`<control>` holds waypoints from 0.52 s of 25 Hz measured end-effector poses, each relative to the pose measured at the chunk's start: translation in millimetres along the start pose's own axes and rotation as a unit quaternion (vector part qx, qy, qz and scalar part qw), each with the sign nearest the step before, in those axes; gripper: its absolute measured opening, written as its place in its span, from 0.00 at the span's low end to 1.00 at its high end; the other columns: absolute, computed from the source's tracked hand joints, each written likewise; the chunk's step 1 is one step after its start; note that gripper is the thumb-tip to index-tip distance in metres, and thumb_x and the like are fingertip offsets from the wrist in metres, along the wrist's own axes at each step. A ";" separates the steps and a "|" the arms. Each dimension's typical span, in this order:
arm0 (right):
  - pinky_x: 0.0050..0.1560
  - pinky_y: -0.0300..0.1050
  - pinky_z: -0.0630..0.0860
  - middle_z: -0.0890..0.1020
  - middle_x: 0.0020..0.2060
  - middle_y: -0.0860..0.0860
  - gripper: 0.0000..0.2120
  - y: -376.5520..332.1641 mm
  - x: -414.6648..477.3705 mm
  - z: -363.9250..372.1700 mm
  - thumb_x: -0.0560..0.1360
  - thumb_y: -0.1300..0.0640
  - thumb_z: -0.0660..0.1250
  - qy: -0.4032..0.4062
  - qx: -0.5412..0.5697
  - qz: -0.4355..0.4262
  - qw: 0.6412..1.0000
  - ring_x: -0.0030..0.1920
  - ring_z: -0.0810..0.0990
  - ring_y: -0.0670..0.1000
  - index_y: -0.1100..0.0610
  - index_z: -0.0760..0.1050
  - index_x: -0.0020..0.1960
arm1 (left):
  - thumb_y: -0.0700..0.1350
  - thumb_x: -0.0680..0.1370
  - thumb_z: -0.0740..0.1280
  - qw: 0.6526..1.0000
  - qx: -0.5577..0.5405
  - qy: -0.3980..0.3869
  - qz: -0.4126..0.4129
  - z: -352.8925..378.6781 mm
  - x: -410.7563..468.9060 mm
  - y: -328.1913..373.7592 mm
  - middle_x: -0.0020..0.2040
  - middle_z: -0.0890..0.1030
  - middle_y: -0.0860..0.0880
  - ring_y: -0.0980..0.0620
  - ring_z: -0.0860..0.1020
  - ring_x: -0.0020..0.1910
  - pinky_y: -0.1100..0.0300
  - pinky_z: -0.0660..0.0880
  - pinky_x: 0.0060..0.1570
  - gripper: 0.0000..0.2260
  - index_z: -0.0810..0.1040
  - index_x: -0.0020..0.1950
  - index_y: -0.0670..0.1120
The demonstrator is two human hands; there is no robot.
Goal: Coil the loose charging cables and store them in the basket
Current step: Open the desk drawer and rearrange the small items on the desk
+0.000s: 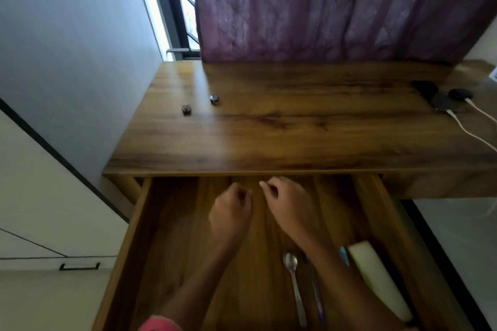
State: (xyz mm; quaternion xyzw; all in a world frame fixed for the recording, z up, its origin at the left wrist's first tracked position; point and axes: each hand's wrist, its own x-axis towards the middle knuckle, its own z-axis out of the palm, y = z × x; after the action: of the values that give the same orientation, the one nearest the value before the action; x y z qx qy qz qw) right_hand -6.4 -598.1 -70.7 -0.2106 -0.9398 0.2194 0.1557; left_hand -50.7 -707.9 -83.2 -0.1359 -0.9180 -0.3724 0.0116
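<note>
White cables [467,132]: uncoiled on worktop [269,129]; no basket seen. My left hand [231,212] and right hand [287,204] over open drawer [172,236]: grips curled, seemingly empty.

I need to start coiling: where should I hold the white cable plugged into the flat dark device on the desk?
Grip the white cable at its plug end, where it meets the flat dark device, from above on the near side: it lies flat on the desk, trailing off right.
</note>
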 end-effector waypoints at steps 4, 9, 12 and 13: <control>0.40 0.45 0.72 0.77 0.42 0.51 0.10 -53.4 102.7 16.2 0.78 0.52 0.61 0.019 0.049 -0.068 0.996 0.43 0.75 0.50 0.58 0.76 0.46 | 0.46 0.75 0.66 0.992 0.019 0.112 0.048 -40.2 116.4 -12.3 0.47 0.82 0.48 0.50 0.79 0.46 0.59 0.74 0.39 0.07 0.77 0.52 0.46; 0.56 0.43 0.71 0.76 0.57 0.54 0.17 -81.9 217.1 77.0 0.72 0.56 0.70 -0.040 0.100 -0.043 0.993 0.57 0.74 0.52 0.60 0.74 0.59 | 0.47 0.74 0.67 0.992 0.092 0.080 0.019 -50.9 242.1 -59.4 0.59 0.77 0.43 0.45 0.71 0.60 0.54 0.71 0.56 0.19 0.72 0.62 0.41; 0.59 0.36 0.65 0.74 0.62 0.55 0.23 -90.2 264.8 113.7 0.70 0.58 0.71 -0.026 0.139 0.012 0.990 0.63 0.71 0.53 0.60 0.71 0.64 | 0.51 0.73 0.70 0.996 0.076 0.040 -0.016 -36.8 294.3 -89.2 0.62 0.75 0.42 0.43 0.69 0.63 0.52 0.70 0.59 0.25 0.70 0.65 0.40; 0.59 0.34 0.63 0.73 0.64 0.55 0.26 -90.8 278.9 125.1 0.70 0.57 0.72 -0.017 0.154 0.031 0.987 0.65 0.69 0.54 0.60 0.70 0.66 | 0.52 0.71 0.70 0.997 0.066 0.035 -0.025 -31.0 307.2 -97.4 0.62 0.75 0.42 0.43 0.70 0.62 0.52 0.69 0.60 0.27 0.70 0.65 0.40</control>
State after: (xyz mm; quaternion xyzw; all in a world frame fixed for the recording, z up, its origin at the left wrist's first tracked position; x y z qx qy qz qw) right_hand -325.0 -586.1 -78.5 -0.2092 -0.8905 0.3696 0.1632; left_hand -374.2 -721.9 -89.4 -0.0985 -0.9427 -0.3157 0.0436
